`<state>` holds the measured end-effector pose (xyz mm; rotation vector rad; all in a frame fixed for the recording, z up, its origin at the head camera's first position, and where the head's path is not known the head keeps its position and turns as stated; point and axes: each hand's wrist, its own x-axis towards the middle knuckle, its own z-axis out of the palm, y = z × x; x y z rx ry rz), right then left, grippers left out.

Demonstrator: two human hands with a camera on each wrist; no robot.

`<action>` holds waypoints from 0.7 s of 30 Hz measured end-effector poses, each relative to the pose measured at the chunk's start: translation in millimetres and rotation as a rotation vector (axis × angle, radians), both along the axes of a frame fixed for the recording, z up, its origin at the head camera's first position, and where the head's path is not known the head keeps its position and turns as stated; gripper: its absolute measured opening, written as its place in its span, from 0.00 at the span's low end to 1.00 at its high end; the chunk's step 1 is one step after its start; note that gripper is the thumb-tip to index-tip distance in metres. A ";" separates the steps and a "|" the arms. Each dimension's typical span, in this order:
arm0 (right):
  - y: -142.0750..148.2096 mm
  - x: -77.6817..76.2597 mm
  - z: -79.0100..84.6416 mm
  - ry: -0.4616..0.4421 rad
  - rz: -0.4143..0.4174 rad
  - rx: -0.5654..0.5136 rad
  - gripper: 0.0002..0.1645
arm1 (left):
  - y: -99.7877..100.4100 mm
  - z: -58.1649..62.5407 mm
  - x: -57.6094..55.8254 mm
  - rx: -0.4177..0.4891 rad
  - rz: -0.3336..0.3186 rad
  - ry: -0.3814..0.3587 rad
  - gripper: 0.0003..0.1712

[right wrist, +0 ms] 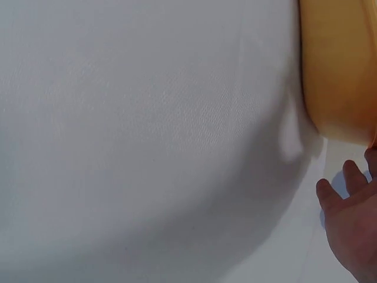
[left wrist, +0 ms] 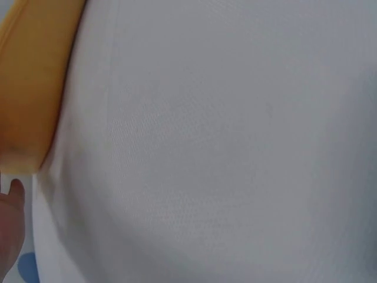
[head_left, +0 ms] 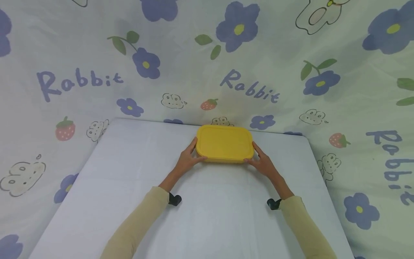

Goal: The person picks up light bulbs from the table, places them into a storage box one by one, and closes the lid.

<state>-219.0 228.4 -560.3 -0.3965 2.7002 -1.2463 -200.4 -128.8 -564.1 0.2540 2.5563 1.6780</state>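
Note:
A yellow rectangular box with rounded corners and a lid (head_left: pixel 224 142) is at the far edge of the white table. My left hand (head_left: pixel 187 159) holds its front left corner, thumb along the front and fingers at the left side. At the front right corner my right hand (head_left: pixel 263 163) grips it the same way. In the left wrist view, part of the yellow box (left wrist: pixel 32 82) shows beside a bit of the left hand (left wrist: pixel 10 230). The right wrist view has the box wall (right wrist: pixel 339 71) above the spread fingers of the right hand (right wrist: pixel 353 227).
The white table (head_left: pixel 223 216) reaches from the front to the box. Behind and beside it hangs a pale cloth (head_left: pixel 181 64) printed with flowers, strawberries and rabbits. A small black device (head_left: pixel 175 199) sits at the left wrist, another black device (head_left: pixel 274 204) at the right.

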 end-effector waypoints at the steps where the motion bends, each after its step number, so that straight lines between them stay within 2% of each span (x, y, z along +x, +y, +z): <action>1: 0.0 -0.1 -0.2 0.002 -0.002 0.002 0.59 | 0.0 0.3 0.2 0.006 -0.002 0.002 0.61; 6: -2.1 1.0 -1.5 -0.010 -0.014 0.025 0.60 | -0.9 0.2 2.3 0.048 -0.012 0.017 0.60; 12: -5.4 5.5 -1.3 -0.010 -0.027 0.007 0.59 | -5.5 0.8 7.1 0.082 -0.001 -0.014 0.59; 18: -7.6 12.2 -1.0 0.002 -0.050 0.012 0.58 | -9.9 -0.4 7.2 0.065 -0.018 -0.011 0.59; 21: -7.8 17.7 -0.3 -0.021 -0.058 0.032 0.59 | -12.9 1.0 8.0 0.034 -0.022 -0.040 0.59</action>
